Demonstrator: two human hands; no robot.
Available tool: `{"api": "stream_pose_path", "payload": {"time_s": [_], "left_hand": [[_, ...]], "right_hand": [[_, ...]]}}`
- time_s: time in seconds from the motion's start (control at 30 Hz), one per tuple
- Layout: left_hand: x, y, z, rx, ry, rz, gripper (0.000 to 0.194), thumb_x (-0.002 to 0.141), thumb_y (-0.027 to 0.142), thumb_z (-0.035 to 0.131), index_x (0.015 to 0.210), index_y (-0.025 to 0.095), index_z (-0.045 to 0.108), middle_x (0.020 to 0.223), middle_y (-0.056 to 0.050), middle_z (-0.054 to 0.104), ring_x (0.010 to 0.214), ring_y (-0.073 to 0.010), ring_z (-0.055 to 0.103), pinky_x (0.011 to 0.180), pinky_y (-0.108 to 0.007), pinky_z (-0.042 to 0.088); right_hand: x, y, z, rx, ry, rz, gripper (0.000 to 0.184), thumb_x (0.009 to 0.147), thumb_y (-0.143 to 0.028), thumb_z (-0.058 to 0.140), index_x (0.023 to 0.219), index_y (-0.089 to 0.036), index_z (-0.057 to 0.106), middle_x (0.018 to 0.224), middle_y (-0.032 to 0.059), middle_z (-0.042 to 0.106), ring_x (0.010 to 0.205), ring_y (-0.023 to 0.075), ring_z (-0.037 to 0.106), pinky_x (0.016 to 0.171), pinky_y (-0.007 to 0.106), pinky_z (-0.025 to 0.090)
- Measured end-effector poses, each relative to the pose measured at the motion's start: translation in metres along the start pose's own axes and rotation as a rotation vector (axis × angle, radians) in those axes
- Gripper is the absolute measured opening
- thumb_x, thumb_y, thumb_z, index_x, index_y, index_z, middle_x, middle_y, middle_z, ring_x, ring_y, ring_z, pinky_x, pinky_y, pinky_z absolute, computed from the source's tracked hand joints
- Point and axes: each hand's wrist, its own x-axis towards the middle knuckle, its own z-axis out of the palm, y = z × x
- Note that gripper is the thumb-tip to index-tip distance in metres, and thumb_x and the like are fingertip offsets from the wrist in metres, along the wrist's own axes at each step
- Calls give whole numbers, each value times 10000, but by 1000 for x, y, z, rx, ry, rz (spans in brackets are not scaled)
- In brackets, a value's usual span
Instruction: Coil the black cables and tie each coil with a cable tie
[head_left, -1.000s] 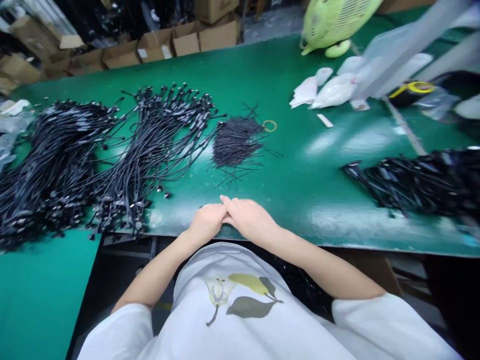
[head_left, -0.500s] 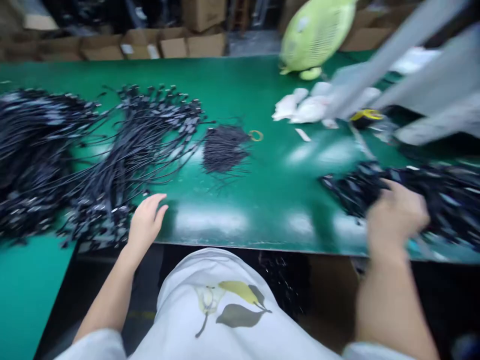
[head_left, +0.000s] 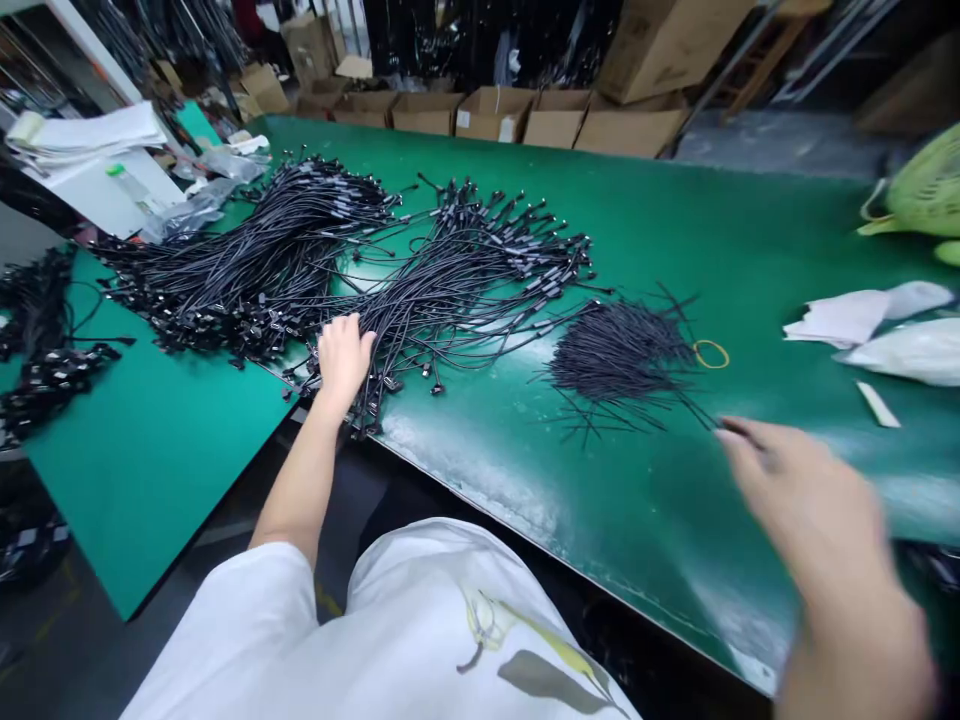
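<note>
My left hand (head_left: 343,362) is over the connector ends at the near side of the middle heap of black cables (head_left: 442,290). Its thumb stands apart from the fingers, and no cable shows gripped in it. On the right, my right hand (head_left: 814,500), somewhat blurred, has thumb and forefinger pinched on the end of a thin black twist tie (head_left: 703,411). Just left of that hand lies the loose pile of black twist ties (head_left: 619,350). A yellow rubber band (head_left: 710,354) rests beside the pile.
A larger cable heap (head_left: 247,250) lies further left, and another bundle (head_left: 45,350) sits at the far left. White cloths (head_left: 847,318) and a light green fan (head_left: 926,190) are at the right. Cardboard boxes (head_left: 427,112) line the green table's (head_left: 757,220) far edge.
The view has swung left. My right hand has left the dark bundle on the right and now pinches a twist tie. My left hand has moved onto the middle cable heap.
</note>
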Motion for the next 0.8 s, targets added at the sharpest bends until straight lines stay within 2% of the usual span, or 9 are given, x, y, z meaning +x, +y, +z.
{"api": "stream_pose_path", "payload": {"time_s": [0.07,0.13,0.23,0.3,0.43,0.57,0.67,0.73,0.8], "left_hand": [[22,-13,2,-7,-88,-26,279,889,280,495,1112,137,582,1143,-182,588,1074,-329,510,924,-454,396],[40,-22,1,-55,-152,-4,191,854,198,501,1001,143,609,1065,-157,618,1037,-298,533,931,-432,402],[42,-15,-10,-243,-78,27,191,845,148,460,989,147,585,988,-120,631,951,-237,569,897,-379,427],[26,4,-26,-510,-95,55,231,874,177,419,1066,158,546,896,-66,635,758,-169,583,767,-313,463],[-28,48,-70,-948,-424,243,308,920,272,415,1207,204,504,852,1,636,516,-74,476,559,-221,420],[-59,42,-103,-1127,-592,179,351,921,302,469,1262,220,491,926,-21,632,477,-43,422,497,-203,395],[-59,8,-106,-1213,-524,7,376,905,305,519,1271,220,505,843,-9,624,472,-52,433,473,-203,381],[-57,-11,-102,-1219,-474,-50,310,884,307,563,1172,194,587,783,-11,628,516,-77,489,501,-215,405],[-59,-22,-97,-1247,-462,-40,195,857,314,608,976,168,658,712,-18,631,579,-110,540,548,-234,436]], "right_hand": [[25,-11,16,-129,8,82,350,938,-411,380,1124,-316,661,1015,132,691,915,359,648,719,515,503],[54,-33,36,-164,-99,18,342,932,-361,406,1071,-231,690,1057,127,689,931,319,655,776,467,515],[91,-76,56,-152,-177,-138,335,942,-313,407,1077,-181,684,1051,116,682,910,265,657,784,410,518],[110,-109,61,-115,-134,-213,354,943,-303,416,1197,-171,623,1139,129,640,948,258,641,780,392,522],[155,-161,79,53,-24,-381,528,904,-265,493,1417,-188,395,1414,146,421,1130,237,556,848,352,510],[220,-164,105,41,-237,-451,267,885,-152,463,1086,-163,638,1111,105,619,1002,205,585,846,319,478],[251,-157,90,48,-10,-377,254,921,-137,397,945,-137,650,952,87,632,927,187,585,846,315,458],[255,-168,58,103,239,-447,324,983,-199,306,1023,-150,624,990,71,607,968,175,568,873,325,446],[251,-188,19,98,357,-541,403,1021,-270,213,1089,-175,598,1031,56,587,1018,165,549,905,339,433]]}}
